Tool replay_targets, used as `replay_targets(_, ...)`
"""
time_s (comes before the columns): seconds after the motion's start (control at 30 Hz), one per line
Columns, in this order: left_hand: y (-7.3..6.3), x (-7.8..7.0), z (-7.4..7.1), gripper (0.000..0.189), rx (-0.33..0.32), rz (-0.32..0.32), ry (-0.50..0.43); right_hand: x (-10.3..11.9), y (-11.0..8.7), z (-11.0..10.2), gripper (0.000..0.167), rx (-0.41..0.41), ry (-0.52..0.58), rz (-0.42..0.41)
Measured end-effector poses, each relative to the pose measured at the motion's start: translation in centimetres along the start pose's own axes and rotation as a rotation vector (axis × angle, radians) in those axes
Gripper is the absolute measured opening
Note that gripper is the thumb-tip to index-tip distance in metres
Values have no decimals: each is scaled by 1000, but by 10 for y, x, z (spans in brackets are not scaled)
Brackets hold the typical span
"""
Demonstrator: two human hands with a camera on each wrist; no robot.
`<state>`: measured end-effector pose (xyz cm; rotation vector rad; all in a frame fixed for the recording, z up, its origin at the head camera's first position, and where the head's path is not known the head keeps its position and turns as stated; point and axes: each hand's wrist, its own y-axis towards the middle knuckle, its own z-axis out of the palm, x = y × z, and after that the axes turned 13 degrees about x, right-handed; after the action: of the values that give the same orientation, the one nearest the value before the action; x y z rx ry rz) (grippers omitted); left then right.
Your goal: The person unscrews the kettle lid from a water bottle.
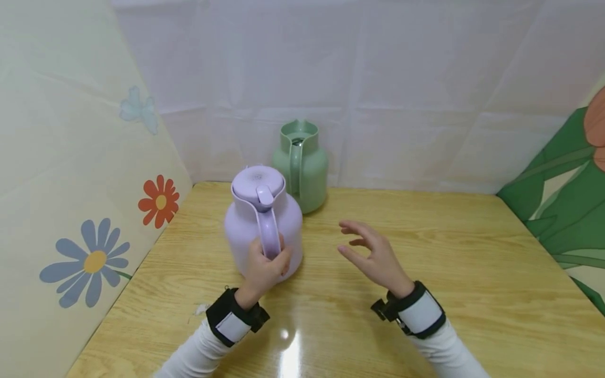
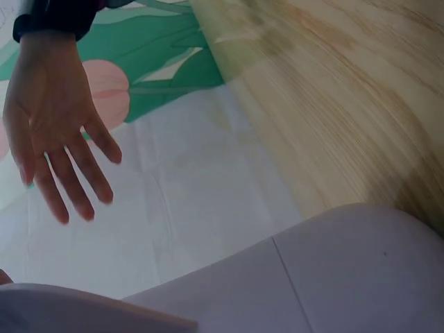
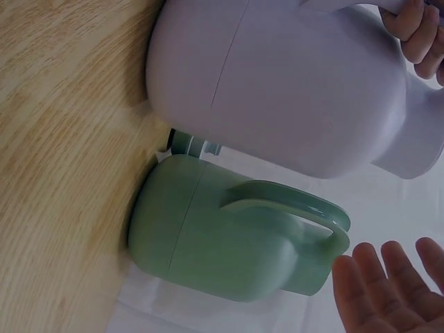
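Observation:
A lilac thermos jug (image 1: 255,231) with its lid (image 1: 252,181) on stands upright at the left-centre of the wooden table. My left hand (image 1: 264,270) grips the lower part of its handle (image 1: 268,231). Behind it and a little to the right is a green thermos jug (image 1: 312,181), its top uncovered and its handle (image 3: 298,198) facing me. My right hand (image 1: 380,262) hovers to the right of both jugs, holding nothing, fingers spread and slightly bent. In the left wrist view, the lilac jug's side (image 2: 333,270) fills the bottom.
Between the two jugs, a small green cylindrical thing (image 3: 182,143) shows partly in the right wrist view; the lilac jug hides it from the head view. A white cloth (image 1: 402,94) hangs behind the table (image 1: 472,252). Flower-printed cloth (image 1: 61,157) borders the left side.

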<state>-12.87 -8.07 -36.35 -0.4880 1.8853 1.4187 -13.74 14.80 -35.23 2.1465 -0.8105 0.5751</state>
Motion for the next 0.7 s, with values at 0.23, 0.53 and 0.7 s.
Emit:
replay_targets(0.23, 3, -1, 18, 20, 55, 35, -2, 6, 6, -8, 44, -38, 8, -37)
replay_targets(0.53, 7, 0, 37, 13, 49, 16, 79, 31, 44, -34, 40, -57, -77, -227)
replay_targets(0.7, 9, 1, 45, 9, 76, 29, 72, 50, 68, -45, 34, 11, -215, -266)
